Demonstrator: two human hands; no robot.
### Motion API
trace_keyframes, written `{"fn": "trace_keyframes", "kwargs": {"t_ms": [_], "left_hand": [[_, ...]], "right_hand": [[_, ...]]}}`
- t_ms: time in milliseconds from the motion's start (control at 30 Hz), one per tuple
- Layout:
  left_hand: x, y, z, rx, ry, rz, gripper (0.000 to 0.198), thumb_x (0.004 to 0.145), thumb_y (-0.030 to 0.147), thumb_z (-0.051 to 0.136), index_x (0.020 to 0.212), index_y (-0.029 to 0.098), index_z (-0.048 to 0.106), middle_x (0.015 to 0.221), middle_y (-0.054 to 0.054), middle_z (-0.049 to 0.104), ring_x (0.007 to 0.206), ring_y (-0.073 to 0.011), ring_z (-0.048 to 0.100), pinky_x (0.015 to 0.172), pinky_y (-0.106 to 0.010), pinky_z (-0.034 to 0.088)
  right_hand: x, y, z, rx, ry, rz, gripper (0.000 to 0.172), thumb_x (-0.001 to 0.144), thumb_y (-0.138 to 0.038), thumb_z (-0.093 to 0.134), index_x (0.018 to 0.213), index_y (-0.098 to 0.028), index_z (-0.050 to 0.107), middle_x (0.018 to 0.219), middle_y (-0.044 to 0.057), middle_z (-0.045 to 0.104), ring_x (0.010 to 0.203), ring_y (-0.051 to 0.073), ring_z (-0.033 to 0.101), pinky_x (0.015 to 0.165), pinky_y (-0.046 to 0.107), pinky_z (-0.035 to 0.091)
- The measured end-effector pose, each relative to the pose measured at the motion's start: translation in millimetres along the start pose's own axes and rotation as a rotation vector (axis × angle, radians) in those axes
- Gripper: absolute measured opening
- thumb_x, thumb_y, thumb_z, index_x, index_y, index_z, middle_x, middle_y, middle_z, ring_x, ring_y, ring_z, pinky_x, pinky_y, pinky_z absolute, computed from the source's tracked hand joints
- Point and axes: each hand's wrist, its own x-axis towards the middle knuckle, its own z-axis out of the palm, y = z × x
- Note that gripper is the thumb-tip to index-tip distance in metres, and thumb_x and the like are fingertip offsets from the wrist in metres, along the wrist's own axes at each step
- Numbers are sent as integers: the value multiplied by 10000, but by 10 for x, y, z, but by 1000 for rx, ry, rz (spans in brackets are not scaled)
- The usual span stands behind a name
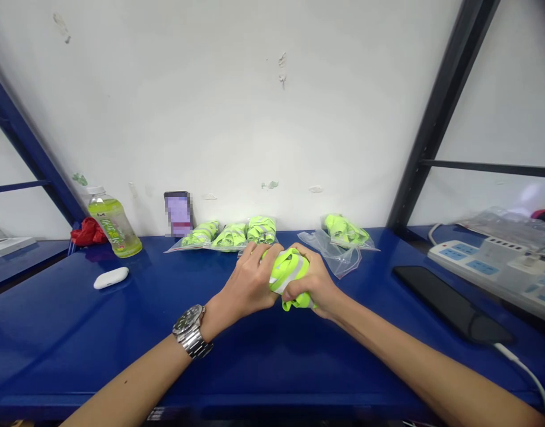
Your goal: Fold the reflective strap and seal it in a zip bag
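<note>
Both my hands are closed around a bunched neon-yellow strap with grey reflective stripes [289, 268], held just above the blue shelf [121, 344]. My left hand [248, 284], a steel watch on its wrist, grips the bundle's left side. My right hand [314, 281] wraps its right side, a strap end sticking out below. Behind them along the wall lie several clear bags filled with the same yellow straps [230, 235], one more filled bag [346, 231] to the right, and an empty clear bag [338, 258] close to my right hand.
A green drink bottle [112, 224], red cloth [88, 232] and white earbud case [111, 277] sit at the left. A phone [178, 213] leans on the wall. At the right lie a black phone [450, 303] with cable and a white power strip [490, 267]. Black shelf upright [432, 118].
</note>
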Motion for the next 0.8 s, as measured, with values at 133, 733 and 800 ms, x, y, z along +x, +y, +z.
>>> {"fn": "trace_keyframes", "kwargs": {"t_ms": [133, 733, 800], "left_hand": [[18, 96, -10, -99, 68, -82, 530, 690, 238, 620, 1192, 158, 468, 1049, -118, 602, 915, -261, 551, 838, -423, 457], [-48, 112, 68, -44, -82, -98, 774, 702, 397, 721, 1333, 157, 342, 1174, -149, 569, 1023, -316, 515, 929, -521, 403], [-45, 76, 46, 1, -44, -35, 688, 753, 396, 660, 1319, 157, 352, 1156, -152, 581, 1016, -317, 529, 920, -507, 411]], "right_hand": [[-19, -81, 34, 33, 66, -43, 406, 341, -48, 690, 670, -184, 494, 547, -92, 546, 474, 106, 459, 374, 219, 374], [53, 1, -63, -146, 56, -86, 351, 394, -101, 692, 661, -190, 482, 586, -79, 503, 529, 102, 429, 425, 211, 351], [42, -35, -62, -91, -20, -109, 307, 493, -216, 716, 710, -190, 501, 625, -63, 490, 560, 105, 436, 472, 214, 366]]}}
